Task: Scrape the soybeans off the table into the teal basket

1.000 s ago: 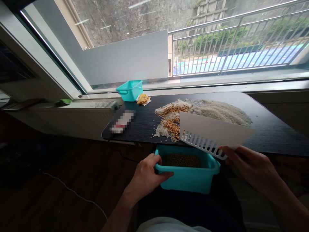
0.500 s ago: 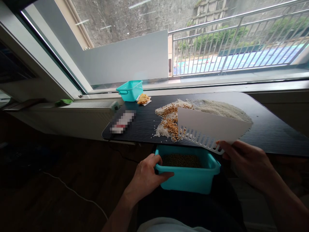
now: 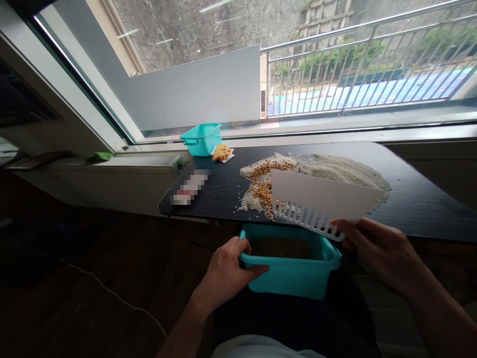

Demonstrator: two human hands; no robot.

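My left hand [image 3: 227, 272] grips the left rim of a teal plastic basket [image 3: 294, 278] held below the table's front edge; brown soybeans [image 3: 281, 246] lie inside it. My right hand [image 3: 380, 251] holds a white slotted scraper [image 3: 320, 201] by its lower right corner. The scraper stands tilted on the black table [image 3: 417, 199], its slotted edge toward the basket, against a mixed pile of soybeans [image 3: 266, 186] and white rice [image 3: 335, 169].
A second teal basket [image 3: 201, 138] and a yellow wrapper [image 3: 221, 152] sit at the table's far left corner. A small blurred packet [image 3: 189, 187] lies on the left part. A radiator [image 3: 122, 166] and window frame run along the left. A cable [image 3: 119, 301] crosses the floor.
The scraper has moved left and away from me, over the bean pile, with my right hand following. My left hand and the basket have stayed put.
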